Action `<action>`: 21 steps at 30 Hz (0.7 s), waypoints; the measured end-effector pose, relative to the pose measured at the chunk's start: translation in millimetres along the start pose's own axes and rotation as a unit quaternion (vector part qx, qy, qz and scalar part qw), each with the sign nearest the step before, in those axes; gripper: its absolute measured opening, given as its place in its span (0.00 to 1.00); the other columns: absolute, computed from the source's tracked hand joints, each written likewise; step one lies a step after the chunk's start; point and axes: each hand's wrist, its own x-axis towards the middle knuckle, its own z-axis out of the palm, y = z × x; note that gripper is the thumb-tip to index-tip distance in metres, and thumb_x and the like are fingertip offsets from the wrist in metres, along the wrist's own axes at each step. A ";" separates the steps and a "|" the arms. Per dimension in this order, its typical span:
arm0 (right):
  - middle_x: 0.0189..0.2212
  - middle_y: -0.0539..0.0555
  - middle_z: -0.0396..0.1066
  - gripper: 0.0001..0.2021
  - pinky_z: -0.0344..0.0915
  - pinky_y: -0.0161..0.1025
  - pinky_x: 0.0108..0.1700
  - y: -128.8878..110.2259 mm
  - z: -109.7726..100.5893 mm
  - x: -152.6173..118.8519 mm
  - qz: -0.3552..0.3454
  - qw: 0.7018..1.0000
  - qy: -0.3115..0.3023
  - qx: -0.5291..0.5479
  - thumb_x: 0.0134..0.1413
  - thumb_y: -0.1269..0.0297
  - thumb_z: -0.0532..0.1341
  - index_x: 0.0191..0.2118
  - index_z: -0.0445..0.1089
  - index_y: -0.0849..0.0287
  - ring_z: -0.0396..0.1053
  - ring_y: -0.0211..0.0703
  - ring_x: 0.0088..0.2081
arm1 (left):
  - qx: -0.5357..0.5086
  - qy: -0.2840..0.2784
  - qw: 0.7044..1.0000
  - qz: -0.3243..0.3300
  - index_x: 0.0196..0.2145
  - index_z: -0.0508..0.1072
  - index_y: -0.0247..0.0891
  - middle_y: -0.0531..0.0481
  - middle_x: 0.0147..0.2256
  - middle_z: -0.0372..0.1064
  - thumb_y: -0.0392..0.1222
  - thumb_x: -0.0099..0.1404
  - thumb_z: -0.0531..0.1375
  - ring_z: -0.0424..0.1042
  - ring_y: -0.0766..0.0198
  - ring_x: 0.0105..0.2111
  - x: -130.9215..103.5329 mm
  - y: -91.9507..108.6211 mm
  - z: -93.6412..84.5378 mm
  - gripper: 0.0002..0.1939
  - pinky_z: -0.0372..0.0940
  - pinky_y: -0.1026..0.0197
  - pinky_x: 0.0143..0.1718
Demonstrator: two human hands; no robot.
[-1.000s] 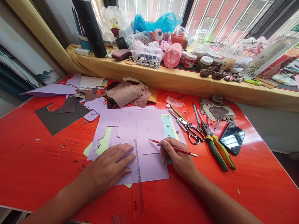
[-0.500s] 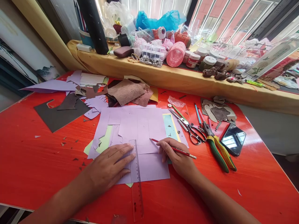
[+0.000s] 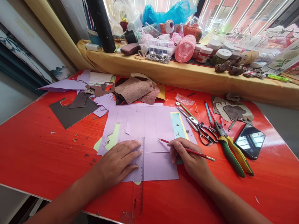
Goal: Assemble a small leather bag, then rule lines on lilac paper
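My left hand (image 3: 120, 160) lies with its fingers flat and slightly spread, the fingertips pressing on a clear plastic ruler (image 3: 141, 168). The ruler lies lengthwise over a purple paper sheet (image 3: 161, 166), its near end reaching past the sheet onto the red table. A red pencil (image 3: 198, 152) is pinched in my right hand (image 3: 189, 155), its tip pointing left at the sheet; whether the tip touches is unclear. Thin upright lines mark the purple paper, and a crosswise edge or line runs below them. A cut-out at the sheet's left shows green paper (image 3: 114, 137) beneath.
Right of the papers lie scissors (image 3: 198, 127), green-and-yellow pliers (image 3: 231, 149), a phone (image 3: 250, 140) and several pencils. Leather pieces (image 3: 134, 89) and dark card (image 3: 70, 115) lie behind and left. Jars, bags and craft items crowd the windowsill (image 3: 130, 67). Small scraps dot the red table (image 3: 46, 149).
The view has swung left, so the scene sits further right. Under my left hand, the ruler's near end has turned left, leaving it straighter. My right hand keeps the pencil at about the same spot.
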 end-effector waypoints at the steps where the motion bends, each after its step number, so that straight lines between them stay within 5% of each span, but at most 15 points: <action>1: 0.28 0.51 0.73 0.20 0.66 0.35 0.26 0.0 0.1 -0.1 -0.002 1.000 0.000 0.003 0.71 0.46 0.62 0.38 0.79 0.57 0.72 0.38 0.24 | -0.002 -0.002 1.000 -0.003 0.60 0.72 0.36 0.38 0.63 0.72 0.43 0.81 0.55 0.69 0.51 0.65 0.1 0.4 0.2 0.15 0.68 0.46 0.66; 21: 0.26 0.51 0.72 0.20 0.69 0.36 0.26 0.7 -1.6 0.3 -0.012 1.000 -0.005 0.000 0.71 0.45 0.62 0.37 0.79 0.57 0.72 0.39 0.23 | 0.000 -0.009 1.000 -0.023 0.62 0.71 0.35 0.38 0.64 0.71 0.43 0.80 0.57 0.68 0.51 0.66 -0.7 5.6 4.6 0.17 0.66 0.45 0.67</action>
